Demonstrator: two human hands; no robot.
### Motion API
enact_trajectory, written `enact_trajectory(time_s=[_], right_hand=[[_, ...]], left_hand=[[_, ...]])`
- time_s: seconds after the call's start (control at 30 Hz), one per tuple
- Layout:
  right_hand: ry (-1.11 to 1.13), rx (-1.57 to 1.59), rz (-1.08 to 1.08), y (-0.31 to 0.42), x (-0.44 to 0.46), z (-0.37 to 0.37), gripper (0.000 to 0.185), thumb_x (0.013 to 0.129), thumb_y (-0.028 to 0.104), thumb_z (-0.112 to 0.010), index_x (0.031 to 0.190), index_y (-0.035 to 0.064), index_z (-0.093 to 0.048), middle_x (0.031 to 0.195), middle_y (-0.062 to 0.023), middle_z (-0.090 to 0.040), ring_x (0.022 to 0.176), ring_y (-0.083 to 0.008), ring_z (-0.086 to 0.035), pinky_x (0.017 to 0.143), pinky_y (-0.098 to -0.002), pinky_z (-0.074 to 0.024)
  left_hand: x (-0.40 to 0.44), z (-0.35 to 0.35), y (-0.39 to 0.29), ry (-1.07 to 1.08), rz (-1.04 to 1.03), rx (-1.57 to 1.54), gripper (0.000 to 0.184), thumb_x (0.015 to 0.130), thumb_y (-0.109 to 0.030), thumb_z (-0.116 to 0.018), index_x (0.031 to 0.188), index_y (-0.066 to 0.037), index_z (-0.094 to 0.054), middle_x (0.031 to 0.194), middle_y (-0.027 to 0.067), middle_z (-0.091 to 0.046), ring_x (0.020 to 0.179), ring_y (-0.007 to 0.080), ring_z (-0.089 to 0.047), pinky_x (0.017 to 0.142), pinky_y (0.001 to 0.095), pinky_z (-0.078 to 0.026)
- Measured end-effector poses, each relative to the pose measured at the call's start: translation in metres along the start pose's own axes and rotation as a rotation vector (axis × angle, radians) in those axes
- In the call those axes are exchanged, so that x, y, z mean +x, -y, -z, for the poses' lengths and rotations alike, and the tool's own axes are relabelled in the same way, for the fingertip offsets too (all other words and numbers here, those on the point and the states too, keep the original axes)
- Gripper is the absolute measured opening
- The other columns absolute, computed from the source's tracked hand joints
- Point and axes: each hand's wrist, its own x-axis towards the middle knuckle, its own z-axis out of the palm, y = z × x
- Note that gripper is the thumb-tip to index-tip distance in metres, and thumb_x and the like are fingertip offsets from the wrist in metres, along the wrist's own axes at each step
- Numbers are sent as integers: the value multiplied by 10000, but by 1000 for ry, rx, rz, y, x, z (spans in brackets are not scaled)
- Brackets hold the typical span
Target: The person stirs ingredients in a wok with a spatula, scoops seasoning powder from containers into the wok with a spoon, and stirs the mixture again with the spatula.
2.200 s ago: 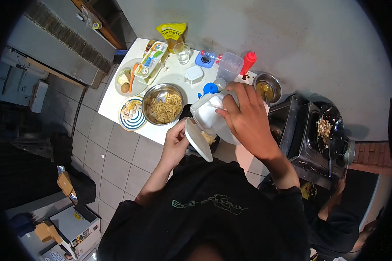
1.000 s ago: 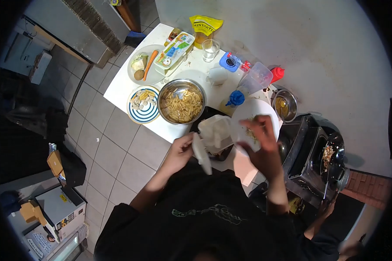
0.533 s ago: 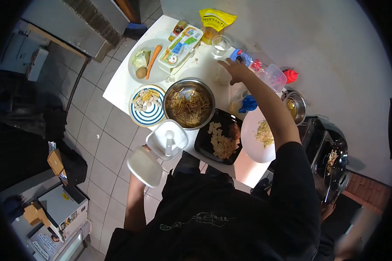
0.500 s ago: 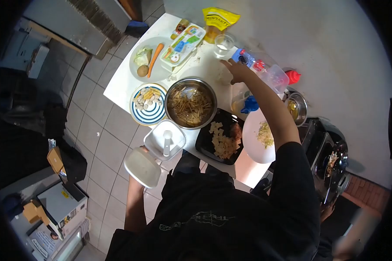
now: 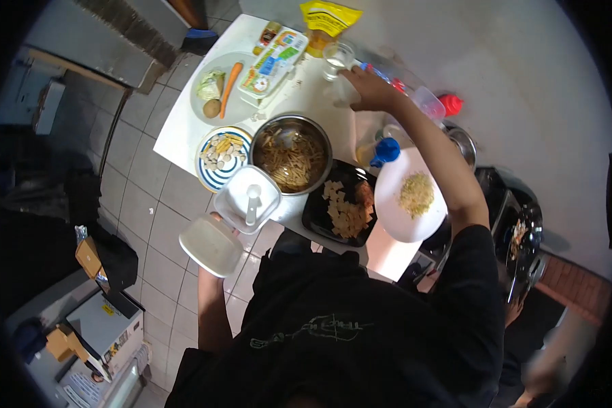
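My left hand [image 5: 215, 216], mostly hidden, grips a white plastic tub [image 5: 268, 208] with its lid [image 5: 212, 246] hanging open. A white scoop [image 5: 253, 205] lies inside the tub. My right hand [image 5: 370, 90] reaches across the table, fingers stretched out beside a clear plastic cup [image 5: 337, 60]; whether they touch it is unclear. Below that arm sits a blue-topped container [image 5: 385, 152]. Close to the tub stands a steel bowl [image 5: 328, 136] of thin brown-and-pale strips. A black tray [image 5: 317, 226] holds pale cubes and a pinkish piece of food.
Striped plate [image 5: 232, 178] with cut pieces, grey plate [image 5: 200, 109] with carrot and cabbage, egg carton [image 5: 273, 66] and yellow pouch [image 5: 330, 19] share the white table. A pink plate [image 5: 396, 217] bears chopped food. At right, another person's hand [image 5: 515, 309] is by a pan [image 5: 534, 248].
My right hand has moved closer to the clear cup. The tub stays in my left hand, slightly nearer the steel bowl. The whole view has shifted a little.
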Motion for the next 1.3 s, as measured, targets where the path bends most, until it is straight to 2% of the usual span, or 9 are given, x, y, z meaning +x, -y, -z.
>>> enact_trajectory(time_s=[0.07, 0.17, 0.33, 0.4, 0.53, 0.7, 0.97, 1.1, 1.3], right_hand=[[-99, 8, -5, 22, -27, 34, 892, 644, 214, -788, 1422, 182, -352, 1271, -163, -470, 1111, -426, -496, 952, -467, -449], [-263, 27, 2, 52, -85, 94, 840, 674, 171, -763, 1416, 202, -371, 1261, -153, -468, 1124, -405, -491, 968, -452, -440], [-450, 99, -73, 103, -201, 155, 822, 660, 88, -760, 1392, 196, -401, 1230, -153, -468, 1146, -372, -484, 973, -437, -432], [-467, 158, -221, 116, -242, 159, 864, 603, 1, -768, 1379, 120, -407, 1264, -163, -485, 1209, -368, -475, 1021, -422, -399], [-394, 92, -340, 114, -300, 117, 791, 608, 23, -780, 1327, 62, -452, 1263, -166, -494, 1204, -380, -476, 1021, -416, -396], [-307, 416, -442, 110, -339, 31, 732, 656, 77, -782, 1319, 74, -471, 1252, -160, -501, 1209, -364, -466, 1015, -424, -387], [-225, 368, -521, 89, -362, -59, 779, 674, 124, -773, 1369, 129, -421, 1299, -149, -482, 1224, -375, -454, 1036, -443, -382], [-268, 349, -497, 81, -363, -75, 784, 681, 168, -783, 1375, 158, -419, 1343, -169, -446, 1243, -393, -439, 1049, -458, -379], [-391, 315, -461, 92, -378, -61, 806, 704, 297, -805, 1399, 185, -413, 1353, -213, -425, 1283, -410, -398, 1066, -494, -342]], left_hand=[[13, -6, -2, 52, 153, -384, 301, 881, -165, -673, 1145, -117, -537, 1158, 2, -535, 1117, 159, -540, 927, 350, -485], [35, -17, -1, 197, 112, -318, 321, 910, -256, -632, 1189, -132, -534, 1238, -4, -501, 1208, 206, -499, 1028, 426, -433], [57, -45, -6, 239, 130, -261, 419, 916, -240, -628, 1295, -123, -491, 1300, 29, -493, 1228, 237, -498, 1055, 463, -426], [62, -64, -10, 319, 131, -301, 461, 908, -175, -643, 1325, -94, -464, 1330, 65, -481, 1227, 229, -499, 1029, 442, -459], [61, -90, -14, 300, 208, -247, 490, 880, -64, -663, 1324, -65, -455, 1334, 96, -473, 1206, 215, -510, 1002, 397, -488], [48, -104, -11, 293, 217, -241, 489, 839, 36, -676, 1276, -37, -467, 1203, 97, -535, 1127, 218, -563, 962, 352, -520], [5, -114, 5, 277, 190, -336, 426, 883, -7, -634, 1271, -29, -459, 1163, 102, -542, 1104, 259, -579, 999, 443, -495], [-20, -137, -4, 251, 162, -252, 345, 877, -142, -682, 1192, -94, -549, 1073, 55, -608, 1108, 251, -570, 1048, 502, -423], [-43, -148, 7, 227, 140, -210, 334, 876, -138, -682, 1174, -82, -540, 1066, 55, -609, 1111, 253, -572, 1012, 501, -455]])
